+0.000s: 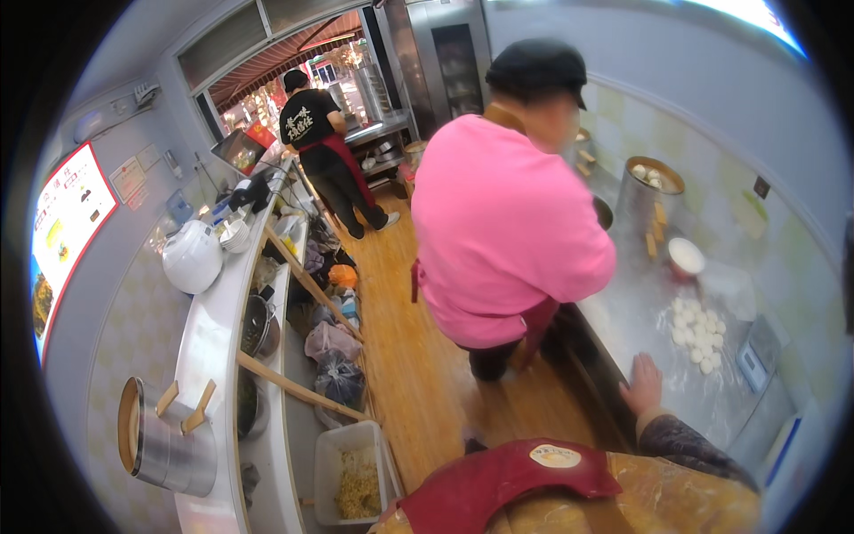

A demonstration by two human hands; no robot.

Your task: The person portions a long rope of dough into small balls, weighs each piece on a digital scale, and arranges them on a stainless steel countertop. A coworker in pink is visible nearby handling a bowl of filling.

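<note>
My right hand (pixel 644 384) lies palm down on the near edge of a floured stainless steel worktable (pixel 620 314) and holds nothing. Its forearm is in a dark patterned sleeve. To the right of the fingers is a cluster of small white dough pieces (pixel 697 330). A digital scale (pixel 757 357) stands beyond them by the wall. Farther up the table is a bowl of white contents (pixel 686 258), perhaps flour. My left hand is out of view. Below me show my maroon apron (pixel 507 477) and a yellow-brown garment.
A co-worker in pink (pixel 507 233) stands close ahead at the table. Another person (pixel 320 147) is by the window. Metal steamers with wooden handles (pixel 650 193) hold buns. On the left, a white shelf unit (pixel 207 340) bears a steamer (pixel 173 434); a plastic tub (pixel 323 467) sits below.
</note>
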